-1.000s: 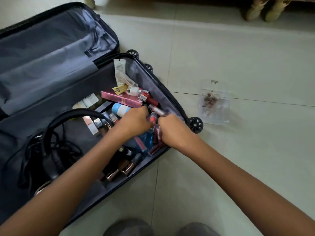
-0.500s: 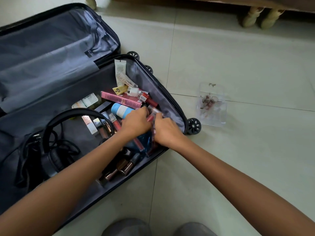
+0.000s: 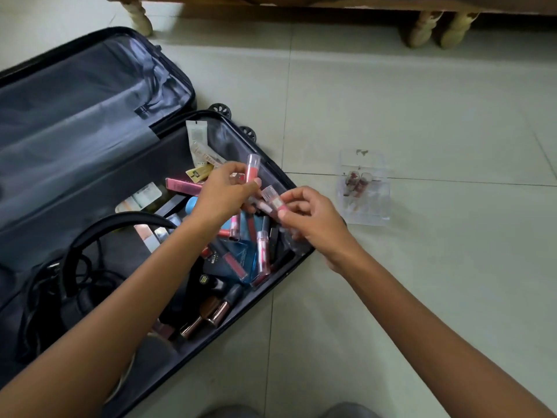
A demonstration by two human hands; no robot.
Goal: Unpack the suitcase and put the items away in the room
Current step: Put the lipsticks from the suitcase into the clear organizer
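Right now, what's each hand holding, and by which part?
Left hand: upright pink tube, by its lower end. Right hand: second pink tube, by its nearer end.

L hand, R hand: tubes up

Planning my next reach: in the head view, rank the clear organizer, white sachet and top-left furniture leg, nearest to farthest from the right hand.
1. Clear organizer, on the floor beside the right hand.
2. White sachet, suitcase's far corner.
3. Furniture leg, top left.

1 suitcase, 2 wheels visible, 2 lip gloss tubes raised, 3 furniture legs, 1 clear organizer
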